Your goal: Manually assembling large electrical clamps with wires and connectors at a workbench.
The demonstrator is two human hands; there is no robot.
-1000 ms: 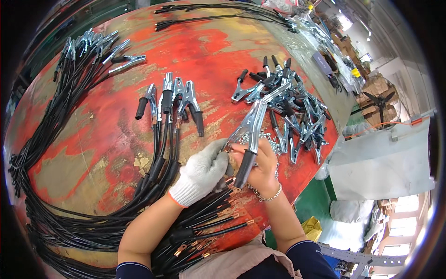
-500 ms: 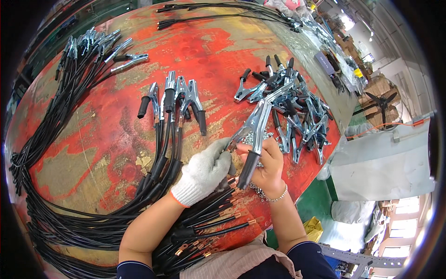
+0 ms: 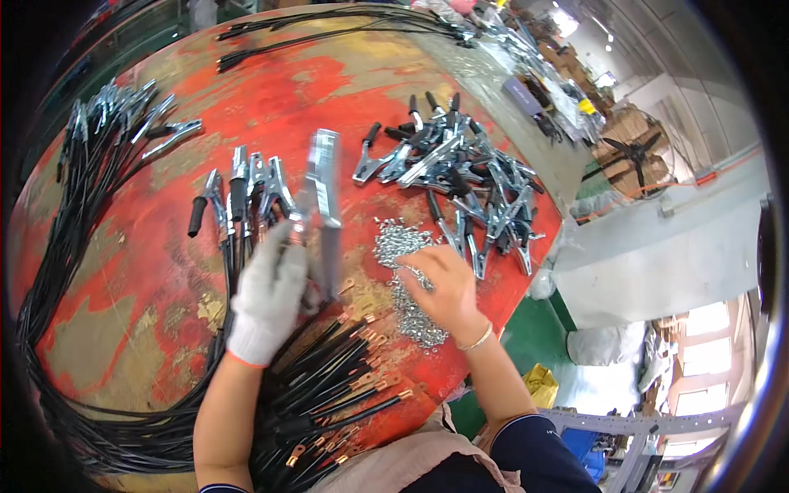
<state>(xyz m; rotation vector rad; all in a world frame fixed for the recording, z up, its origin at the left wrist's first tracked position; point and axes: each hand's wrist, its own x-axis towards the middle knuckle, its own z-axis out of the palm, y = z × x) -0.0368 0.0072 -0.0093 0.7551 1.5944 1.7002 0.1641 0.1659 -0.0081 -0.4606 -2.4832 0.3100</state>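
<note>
My left hand (image 3: 269,300), in a white knit glove, grips a silver metal cable clamp (image 3: 323,177) that stands upright and is smeared by motion. A coppery bit shows at its fingers. Bare and wearing a bracelet, my right hand (image 3: 448,292) reaches into a pile of small shiny fasteners (image 3: 401,240); its fingers are bent together, and what they pinch is hidden. Left of the held clamp lie several clamps (image 3: 261,185) joined to black cables. Below my hands, black cables (image 3: 329,370) with bare copper lugs (image 3: 382,382) lie bundled.
A heap of loose clamps (image 3: 460,177) with black grips covers the table's right side. Finished-looking cables with clamps (image 3: 107,123) lie at far left, their long black leads curving along the table's near side. More cables (image 3: 329,33) lie along the far edge. A fan (image 3: 637,152) stands beyond the table.
My left hand has moved left with the clamp, which now stands more upright. My right hand has let go of the clamp's black grip and moved to the fastener pile. The view has shifted.
</note>
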